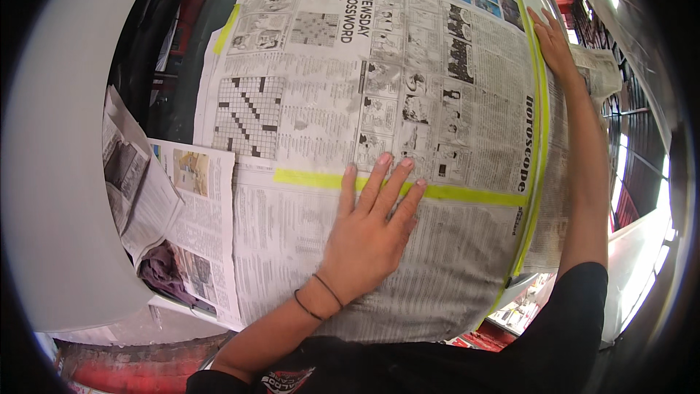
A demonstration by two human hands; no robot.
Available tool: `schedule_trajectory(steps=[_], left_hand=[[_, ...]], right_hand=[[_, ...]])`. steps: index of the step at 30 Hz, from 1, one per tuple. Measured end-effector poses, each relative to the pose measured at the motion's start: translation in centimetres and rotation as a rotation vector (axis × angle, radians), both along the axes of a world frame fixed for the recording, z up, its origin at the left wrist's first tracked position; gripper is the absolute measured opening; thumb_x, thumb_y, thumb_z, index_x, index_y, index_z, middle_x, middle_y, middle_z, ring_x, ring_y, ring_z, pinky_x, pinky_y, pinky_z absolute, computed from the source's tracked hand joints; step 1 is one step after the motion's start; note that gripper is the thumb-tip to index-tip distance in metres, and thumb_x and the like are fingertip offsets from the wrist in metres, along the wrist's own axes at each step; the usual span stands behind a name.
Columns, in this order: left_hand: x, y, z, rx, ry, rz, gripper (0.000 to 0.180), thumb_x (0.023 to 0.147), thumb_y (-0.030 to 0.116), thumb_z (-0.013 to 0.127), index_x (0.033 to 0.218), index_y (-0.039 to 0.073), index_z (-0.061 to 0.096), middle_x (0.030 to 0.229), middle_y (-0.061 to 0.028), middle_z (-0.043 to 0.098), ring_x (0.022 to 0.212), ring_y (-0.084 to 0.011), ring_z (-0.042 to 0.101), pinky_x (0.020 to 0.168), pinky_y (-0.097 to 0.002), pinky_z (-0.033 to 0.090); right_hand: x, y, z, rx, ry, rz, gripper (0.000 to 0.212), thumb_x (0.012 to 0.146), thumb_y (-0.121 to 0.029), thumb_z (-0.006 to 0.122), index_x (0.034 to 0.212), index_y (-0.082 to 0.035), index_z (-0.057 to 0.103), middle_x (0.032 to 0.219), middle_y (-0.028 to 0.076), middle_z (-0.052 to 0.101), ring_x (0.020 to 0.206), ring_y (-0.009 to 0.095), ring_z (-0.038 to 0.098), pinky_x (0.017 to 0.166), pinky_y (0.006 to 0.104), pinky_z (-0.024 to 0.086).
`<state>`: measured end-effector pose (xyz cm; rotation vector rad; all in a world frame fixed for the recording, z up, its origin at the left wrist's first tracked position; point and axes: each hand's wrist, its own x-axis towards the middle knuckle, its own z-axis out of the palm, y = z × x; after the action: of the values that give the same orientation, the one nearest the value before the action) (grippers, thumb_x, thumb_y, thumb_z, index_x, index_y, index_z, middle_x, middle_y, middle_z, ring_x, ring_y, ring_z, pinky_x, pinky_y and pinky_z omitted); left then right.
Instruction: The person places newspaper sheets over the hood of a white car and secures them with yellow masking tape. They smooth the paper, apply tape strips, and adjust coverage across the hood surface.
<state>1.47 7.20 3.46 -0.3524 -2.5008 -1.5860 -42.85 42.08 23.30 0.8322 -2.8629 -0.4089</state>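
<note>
Sheets of newspaper [313, 131] cover a curved dark glass surface, held down by yellow-green masking tape. My left hand [372, 230] lies flat on the paper with its fingers spread. Its fingertips rest across a horizontal tape strip [474, 194] that joins two sheets. Farther up on the right, my right hand [554, 47] is stretched out against the long tape strip [541, 124] along the newspaper's right edge. Neither hand shows anything held in it. Part of the right hand's palm side is hidden against the surface.
Loose folded newspaper [142, 182] hangs at the left, above a dark purple cloth [162, 271]. A pale body panel [69, 175] curves along the left side. Bare dark glass [208, 66] shows beside the paper. More newspaper [598, 69] sticks out beyond my right arm.
</note>
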Motion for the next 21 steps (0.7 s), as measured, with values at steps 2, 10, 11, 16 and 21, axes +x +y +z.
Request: schedule_trajectory(steps=[2, 10, 11, 16, 21], left_hand=[[0.3, 0.1, 0.0, -0.004, 0.016, 0.018, 0.056, 0.095, 0.016, 0.071, 0.149, 0.013, 0.058, 0.164, -0.0134, 0.045, 0.158, -0.0369, 0.033, 0.126, -0.0674, 0.020], [0.4, 1.1, -0.7, -0.016, 0.134, 0.116, 0.049, 0.097, 0.009, 0.065, 0.146, 0.013, 0.059, 0.160, -0.0120, 0.049, 0.155, -0.0358, 0.037, 0.128, -0.0625, 0.022], [0.6, 1.3, -0.7, -0.017, 0.147, 0.121, 0.049, 0.097, 0.009, 0.064, 0.146, 0.013, 0.059, 0.160, -0.0118, 0.049, 0.155, -0.0359, 0.037, 0.128, -0.0626, 0.021], [0.7, 1.5, -1.2, -0.040, 0.222, 0.155, 0.048, 0.099, 0.007, 0.060, 0.146, 0.014, 0.058, 0.160, -0.0114, 0.049, 0.155, -0.0359, 0.037, 0.128, -0.0628, 0.021], [0.6, 1.7, -1.8, -0.057, 0.251, 0.175, 0.044, 0.102, 0.010, 0.058, 0.146, 0.015, 0.059, 0.160, -0.0104, 0.051, 0.156, -0.0349, 0.038, 0.128, -0.0621, 0.021]], right_hand=[[0.4, -1.0, -0.5, -0.003, 0.005, -0.004, 0.050, 0.112, -0.038, 0.041, 0.157, -0.022, 0.056, 0.165, 0.030, 0.039, 0.154, 0.042, 0.037, 0.127, 0.0476, 0.030], [9.0, 2.9, -1.3, 0.041, 0.131, 0.114, 0.049, 0.113, -0.038, 0.041, 0.159, -0.027, 0.053, 0.165, 0.029, 0.039, 0.153, 0.047, 0.035, 0.128, 0.0515, 0.025], [10.5, 3.8, -1.4, 0.070, 0.156, 0.127, 0.048, 0.113, -0.036, 0.042, 0.159, -0.026, 0.054, 0.165, 0.029, 0.038, 0.154, 0.048, 0.033, 0.129, 0.0521, 0.022], [21.2, 3.7, -2.8, -0.186, 0.069, 0.044, 0.048, 0.113, -0.034, 0.043, 0.159, -0.026, 0.054, 0.165, 0.029, 0.039, 0.155, 0.047, 0.032, 0.131, 0.0503, 0.018], [30.0, 3.4, -2.6, -0.246, 0.047, -0.010, 0.049, 0.113, -0.034, 0.044, 0.158, -0.020, 0.054, 0.165, 0.029, 0.039, 0.154, 0.045, 0.035, 0.131, 0.0486, 0.020]])
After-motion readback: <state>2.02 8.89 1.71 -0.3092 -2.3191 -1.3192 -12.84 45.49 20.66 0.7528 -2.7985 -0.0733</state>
